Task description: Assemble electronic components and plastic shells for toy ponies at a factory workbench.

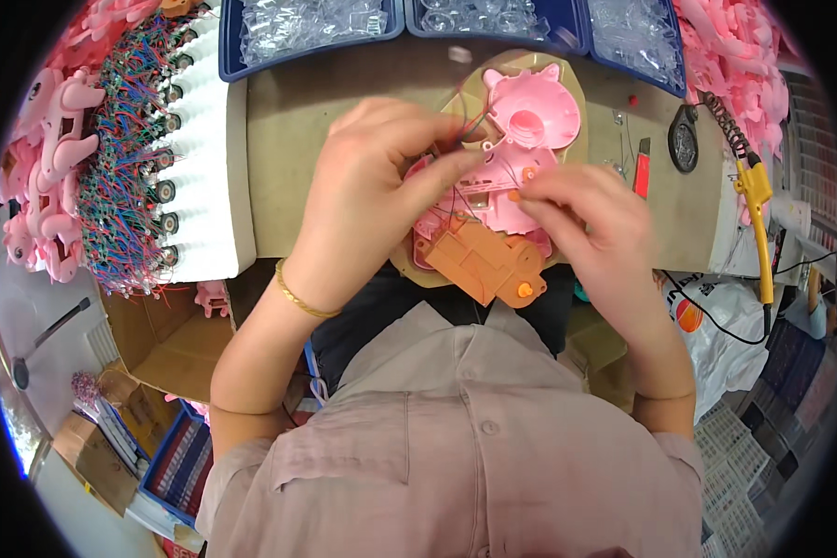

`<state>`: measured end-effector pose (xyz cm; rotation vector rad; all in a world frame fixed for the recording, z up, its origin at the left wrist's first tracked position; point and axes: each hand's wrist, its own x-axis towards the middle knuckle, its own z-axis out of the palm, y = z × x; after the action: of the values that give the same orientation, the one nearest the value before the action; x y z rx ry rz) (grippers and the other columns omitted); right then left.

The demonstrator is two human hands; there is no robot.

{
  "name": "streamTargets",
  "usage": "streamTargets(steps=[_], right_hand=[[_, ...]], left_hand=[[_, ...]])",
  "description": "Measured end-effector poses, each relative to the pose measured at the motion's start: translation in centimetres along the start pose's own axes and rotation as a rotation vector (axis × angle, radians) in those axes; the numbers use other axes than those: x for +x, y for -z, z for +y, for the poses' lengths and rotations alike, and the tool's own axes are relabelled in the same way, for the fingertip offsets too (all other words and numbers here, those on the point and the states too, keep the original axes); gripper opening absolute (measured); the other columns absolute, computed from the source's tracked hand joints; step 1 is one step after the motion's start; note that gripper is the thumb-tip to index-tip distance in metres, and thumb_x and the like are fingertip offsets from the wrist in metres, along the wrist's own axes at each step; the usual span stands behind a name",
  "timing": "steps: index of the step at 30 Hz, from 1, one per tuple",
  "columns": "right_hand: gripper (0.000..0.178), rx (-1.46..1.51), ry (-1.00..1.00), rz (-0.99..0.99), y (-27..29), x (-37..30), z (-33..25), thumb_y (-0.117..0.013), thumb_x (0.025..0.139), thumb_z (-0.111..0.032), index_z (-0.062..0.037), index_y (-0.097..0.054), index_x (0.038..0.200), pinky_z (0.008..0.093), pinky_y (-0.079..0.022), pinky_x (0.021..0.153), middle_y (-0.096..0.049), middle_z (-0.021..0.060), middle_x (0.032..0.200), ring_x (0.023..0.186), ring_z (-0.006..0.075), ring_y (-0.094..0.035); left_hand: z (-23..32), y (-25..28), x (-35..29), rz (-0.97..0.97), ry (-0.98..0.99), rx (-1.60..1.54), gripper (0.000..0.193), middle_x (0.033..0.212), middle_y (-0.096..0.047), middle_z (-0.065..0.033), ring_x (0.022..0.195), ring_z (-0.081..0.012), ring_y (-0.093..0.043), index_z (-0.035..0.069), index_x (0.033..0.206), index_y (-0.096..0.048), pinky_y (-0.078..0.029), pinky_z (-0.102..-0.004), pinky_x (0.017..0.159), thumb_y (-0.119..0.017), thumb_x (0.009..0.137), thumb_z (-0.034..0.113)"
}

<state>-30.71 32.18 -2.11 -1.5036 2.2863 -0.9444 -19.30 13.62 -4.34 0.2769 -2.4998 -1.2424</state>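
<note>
A pink plastic toy shell, shaped like an animal with a round head, lies with its hollow inside up on a tan holder. An orange-brown plastic motor box with an orange knob sits at the shell's near end. Thin coloured wires run across the shell. My left hand pinches them between thumb and forefinger at the shell's left side. My right hand is closed, its fingertips together over the shell's middle beside a small orange part; what they hold is too small to make out.
Blue trays of clear plastic parts line the far edge. At left, wired round speakers stand in white foam beside piled pink toy parts. To the right lie a red cutter knife, a black oval object and a yellow soldering iron.
</note>
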Motion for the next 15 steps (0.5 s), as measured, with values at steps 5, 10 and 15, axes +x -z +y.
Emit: streamTargets(steps=[5, 10, 15], right_hand=[[0.009, -0.181, 0.116, -0.029, -2.4, 2.0, 0.3, -0.066, 0.078, -0.01, -0.0053, -0.066, 0.086, 0.0333, -0.04, 0.08, -0.064, 0.0054, 0.083, 0.08, 0.0219, -0.06], [0.012, -0.211, 0.105, -0.104, -2.5, 1.6, -0.1, -0.066, 0.078, -0.011, -0.006, -0.067, 0.088, 0.0349, -0.039, 0.081, -0.064, 0.0046, 0.086, 0.084, 0.0222, -0.058], [0.012, -0.381, 0.187, -0.125, -2.5, 2.4, -0.6, -0.067, 0.077, -0.012, -0.0076, -0.067, 0.088, 0.0363, -0.038, 0.088, -0.062, 0.0013, 0.085, 0.082, 0.0194, -0.056]], left_hand=[[-1.2, -2.7, -0.7, 0.273, -0.078, 0.187, 0.012, 0.077, -0.066, -0.0037, 0.081, -0.0216, -0.061, 0.01, 0.084, -0.07, -0.04, -0.0346, 0.08, -0.072, 0.074, 0.016], [-1.3, -2.7, -0.7, 0.287, -0.091, 0.134, 0.009, 0.08, -0.067, -0.0053, 0.079, -0.0218, -0.061, 0.007, 0.084, -0.071, -0.042, -0.0313, 0.078, -0.07, 0.076, 0.009], [-1.4, -2.4, -0.8, 0.212, 0.002, 0.083, 0.012, 0.078, -0.066, -0.0059, 0.082, -0.0225, -0.06, 0.006, 0.086, -0.071, -0.043, -0.0321, 0.078, -0.071, 0.076, 0.01]])
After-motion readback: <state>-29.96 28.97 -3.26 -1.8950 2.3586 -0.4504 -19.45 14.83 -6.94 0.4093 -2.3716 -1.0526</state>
